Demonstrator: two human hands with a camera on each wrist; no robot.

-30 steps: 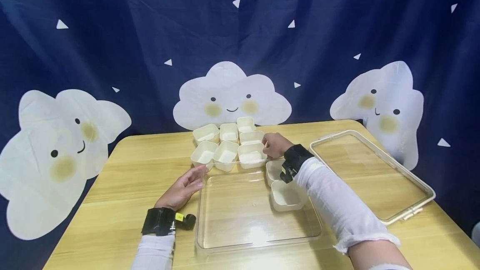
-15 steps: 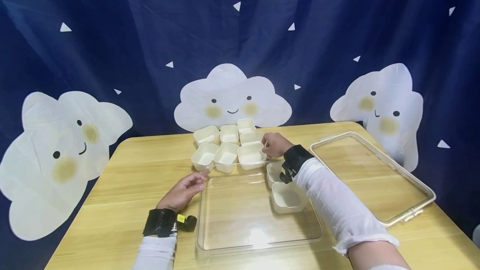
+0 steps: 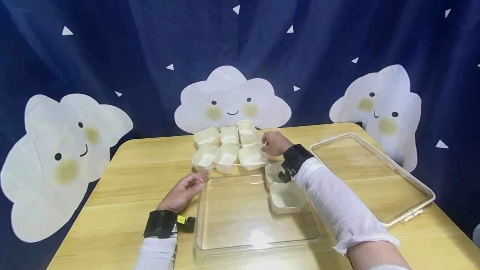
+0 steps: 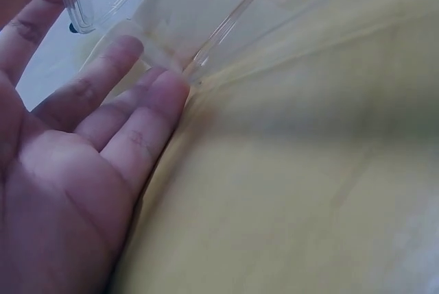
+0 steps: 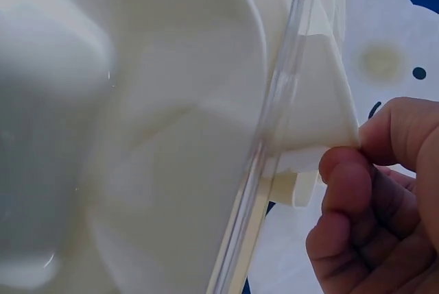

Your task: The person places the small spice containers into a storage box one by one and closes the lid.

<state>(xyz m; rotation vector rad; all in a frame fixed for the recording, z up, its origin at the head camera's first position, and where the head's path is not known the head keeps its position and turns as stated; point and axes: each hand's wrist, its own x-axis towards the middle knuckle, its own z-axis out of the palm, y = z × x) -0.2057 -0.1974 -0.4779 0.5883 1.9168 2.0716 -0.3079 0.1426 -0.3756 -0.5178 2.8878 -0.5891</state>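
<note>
My right hand [image 3: 276, 143] pinches the rim of a small cream open box [image 3: 249, 158] between thumb and fingers; this box stands at the front right of a cluster of similar boxes. In the right wrist view, the fingertips [image 5: 346, 160] grip the edge of a cream wall [image 5: 319, 95]. My left hand [image 3: 181, 191] lies at the far left corner of a large clear plastic bin [image 3: 200, 220], its fingers loosely extended. The left wrist view shows fingertips [image 4: 171, 88] right at the clear corner. Inside the bin, two cream boxes [image 3: 286, 199] stand along the right side, one partly hidden by my right wrist.
Several other cream boxes [image 3: 226, 159] stand grouped behind the bin at the table's back edge. A clear lid with a cream frame [image 3: 393, 159] lies on the wooden table [image 3: 123, 186] to the right. A dark blue curtain [image 3: 150, 32] with cloud prints hangs behind.
My left fingers have drawn slightly nearer along the bin's corner. The right hand stays almost in place at the cream box's rim. The head view has shifted a little.
</note>
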